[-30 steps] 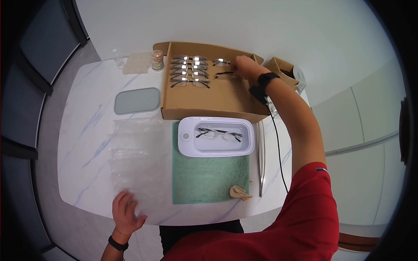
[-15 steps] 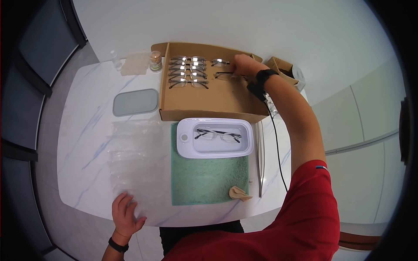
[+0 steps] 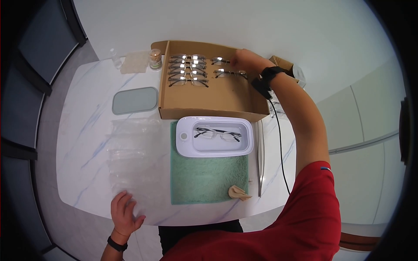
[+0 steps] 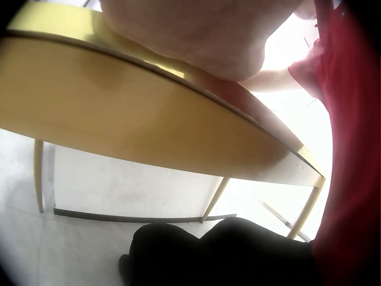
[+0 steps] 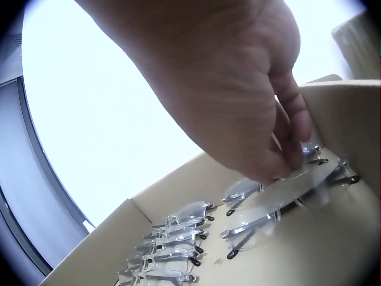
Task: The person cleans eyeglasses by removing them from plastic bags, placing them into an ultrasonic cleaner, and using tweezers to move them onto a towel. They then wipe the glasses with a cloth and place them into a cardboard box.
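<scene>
My right hand (image 3: 248, 61) reaches into the back right of the cardboard box (image 3: 209, 100). Its thumb and fingers pinch the rearmost pair of glasses (image 5: 241, 190), covering the middle of the frame in the right wrist view. Just in front of that hand lies another pair of glasses (image 3: 224, 74) with dark temple tips, untouched. My left hand (image 3: 124, 215) rests at the near table edge, fingers loosely spread beside the clear plastic bags (image 3: 130, 161). One more pair of glasses (image 3: 216, 134) lies in the white cleaner basin (image 3: 185, 148).
Several glasses (image 3: 188, 81) form a column on the box's left side. A green towel (image 3: 209, 182) lies under the basin, with a beige cloth (image 3: 238, 192) on its corner. Nearby are a grey lid (image 3: 135, 100), a jar (image 3: 155, 60), tweezers (image 3: 261, 174) and a small carton (image 3: 281, 65).
My right hand has let go of the front pair of glasses on the right and moved back to the pair behind it. The left hand has stayed still.
</scene>
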Demonstrator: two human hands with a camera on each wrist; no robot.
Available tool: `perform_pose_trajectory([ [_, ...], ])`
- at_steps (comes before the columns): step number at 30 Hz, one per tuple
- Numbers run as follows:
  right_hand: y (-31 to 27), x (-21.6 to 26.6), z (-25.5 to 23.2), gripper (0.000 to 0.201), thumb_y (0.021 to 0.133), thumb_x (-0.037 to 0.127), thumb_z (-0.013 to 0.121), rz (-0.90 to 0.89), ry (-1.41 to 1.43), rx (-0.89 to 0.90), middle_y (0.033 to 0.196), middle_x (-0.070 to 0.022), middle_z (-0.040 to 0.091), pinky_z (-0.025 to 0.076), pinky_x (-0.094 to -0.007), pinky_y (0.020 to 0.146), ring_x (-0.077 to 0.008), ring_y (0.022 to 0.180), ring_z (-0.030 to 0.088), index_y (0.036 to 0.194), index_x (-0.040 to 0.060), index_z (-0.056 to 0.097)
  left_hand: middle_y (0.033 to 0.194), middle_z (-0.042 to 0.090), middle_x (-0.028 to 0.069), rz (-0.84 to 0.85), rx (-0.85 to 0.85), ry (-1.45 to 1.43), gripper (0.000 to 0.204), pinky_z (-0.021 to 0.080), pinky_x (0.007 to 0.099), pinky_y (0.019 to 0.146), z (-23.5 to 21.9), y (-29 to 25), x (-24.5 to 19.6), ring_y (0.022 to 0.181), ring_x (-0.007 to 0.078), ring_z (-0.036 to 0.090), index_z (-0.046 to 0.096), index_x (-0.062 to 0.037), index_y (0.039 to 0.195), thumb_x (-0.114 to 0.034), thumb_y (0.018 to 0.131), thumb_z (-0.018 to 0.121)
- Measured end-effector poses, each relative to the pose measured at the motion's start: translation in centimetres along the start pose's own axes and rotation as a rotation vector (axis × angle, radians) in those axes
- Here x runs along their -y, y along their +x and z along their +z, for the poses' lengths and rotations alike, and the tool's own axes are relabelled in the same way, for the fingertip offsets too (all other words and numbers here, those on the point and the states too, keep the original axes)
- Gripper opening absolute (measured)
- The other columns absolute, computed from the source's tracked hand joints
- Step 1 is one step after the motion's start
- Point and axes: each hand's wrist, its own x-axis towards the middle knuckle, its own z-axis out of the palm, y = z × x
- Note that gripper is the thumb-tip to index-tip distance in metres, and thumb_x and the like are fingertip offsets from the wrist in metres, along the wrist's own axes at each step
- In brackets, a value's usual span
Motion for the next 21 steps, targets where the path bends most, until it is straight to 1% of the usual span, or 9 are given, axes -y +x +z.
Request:
perform_pose_trajectory([
  [3, -1.4, 1.6, -0.5, 0.013, 0.079, 0.017, 0.075, 0.033, -0.011, 0.059, 0.087, -0.014, 0.075, 0.057, -0.0433, 0.078, -0.0336, 0.084, 0.072, 0.087, 0.0069, 0.077, 0.121, 0.061, 0.0194, 0.0, -0.009, -0.004, 0.05, 0.05, 0.0544, 0.096, 0.1, 0.0, -0.1, 0.119, 0.0448, 0.058, 0.065, 0.0006, 0.101, -0.048, 0.088, 0.069],
  [6, -1.7, 1.8, 0.3, 0.012, 0.079, 0.018, 0.076, 0.04, -0.066, -0.012, 0.085, -0.0137, 0.075, 0.056, -0.0446, 0.077, -0.0354, 0.083, 0.071, 0.084, 0.0074, 0.075, 0.121, 0.061, 0.0191, -0.001, -0.016, -0.01, 0.05, 0.05, 0.0546, 0.096, 0.2, 0.0, 0.0, 0.118, 0.0449, 0.058, 0.065, 0.0003, 0.101, -0.048, 0.088, 0.07],
  [9, -0.7, 0.9, 2.2, 0.019, 0.075, 0.02, 0.079, 0.023, -0.095, -0.028, 0.087, -0.0137, 0.075, 0.058, -0.0445, 0.08, -0.0353, 0.088, 0.073, 0.091, 0.0104, 0.076, 0.121, 0.061, 0.019, -0.006, -0.018, -0.004, 0.049, 0.05, 0.0545, 0.096, 0.1, -0.1, -0.1, 0.118, 0.0449, 0.058, 0.065, 0.0, 0.101, -0.047, 0.087, 0.07],
  [12, -0.4, 0.9, 2.6, 0.014, 0.077, 0.018, 0.077, 0.0, -0.138, 0.01, 0.088, -0.0135, 0.075, 0.058, -0.045, 0.081, -0.0352, 0.089, 0.072, 0.088, 0.0107, 0.076, 0.121, 0.062, 0.0191, 0.0, -0.019, 0.0, 0.049, 0.05, 0.0542, 0.096, 0.1, 0.1, -0.1, 0.118, 0.0447, 0.059, 0.065, 0.0001, 0.101, -0.046, 0.087, 0.071],
  [15, -0.9, 1.8, 2.0, 0.01, 0.078, 0.016, 0.076, 0.007, -0.159, -0.005, 0.088, -0.0141, 0.075, 0.059, -0.0454, 0.08, -0.0363, 0.088, 0.072, 0.087, 0.0108, 0.077, 0.121, 0.062, 0.0191, -0.002, -0.01, -0.001, 0.048, 0.05, 0.0542, 0.096, 0.0, 0.1, -0.2, 0.118, 0.0445, 0.058, 0.065, 0.0004, 0.101, -0.045, 0.086, 0.071],
  [16, -0.8, 1.6, 2.2, 0.01, 0.078, 0.016, 0.074, 0.007, -0.165, -0.045, 0.086, -0.0143, 0.074, 0.058, -0.046, 0.079, -0.0368, 0.086, 0.072, 0.086, 0.0104, 0.076, 0.121, 0.062, 0.019, -0.004, -0.008, 0.0, 0.048, 0.05, 0.0542, 0.096, 0.0, 0.1, -0.2, 0.119, 0.0444, 0.058, 0.065, 0.0004, 0.101, -0.045, 0.086, 0.071],
  [18, -0.5, 1.3, 2.5, 0.009, 0.079, 0.015, 0.072, 0.009, -0.178, -0.129, 0.083, -0.0148, 0.073, 0.057, -0.0471, 0.076, -0.0376, 0.081, 0.071, 0.085, 0.0098, 0.075, 0.121, 0.062, 0.0206, -0.009, -0.006, -0.012, 0.048, 0.05, 0.0549, 0.096, 0.1, 0.1, -0.2, 0.118, 0.0459, 0.058, 0.064, 0.0012, 0.1, -0.045, 0.089, 0.067],
  [19, -0.2, 1.1, 2.7, 0.01, 0.079, 0.015, 0.071, 0.012, -0.174, -0.148, 0.083, -0.015, 0.073, 0.057, -0.0473, 0.076, -0.0378, 0.082, 0.071, 0.086, 0.0097, 0.075, 0.12, 0.062, 0.0214, -0.012, -0.005, -0.017, 0.048, 0.05, 0.0553, 0.097, 0.1, 0.1, -0.2, 0.118, 0.0467, 0.058, 0.063, 0.0016, 0.1, -0.045, 0.091, 0.065],
  [21, 0.5, 0.8, 3.2, 0.01, 0.081, 0.014, 0.069, 0.015, -0.164, -0.186, 0.083, -0.0155, 0.073, 0.057, -0.0477, 0.075, -0.0381, 0.082, 0.071, 0.088, 0.0096, 0.075, 0.12, 0.062, 0.0214, -0.013, -0.007, -0.017, 0.048, 0.05, 0.0552, 0.097, 0.1, 0.0, -0.1, 0.118, 0.0466, 0.058, 0.063, 0.0016, 0.1, -0.046, 0.091, 0.065],
])
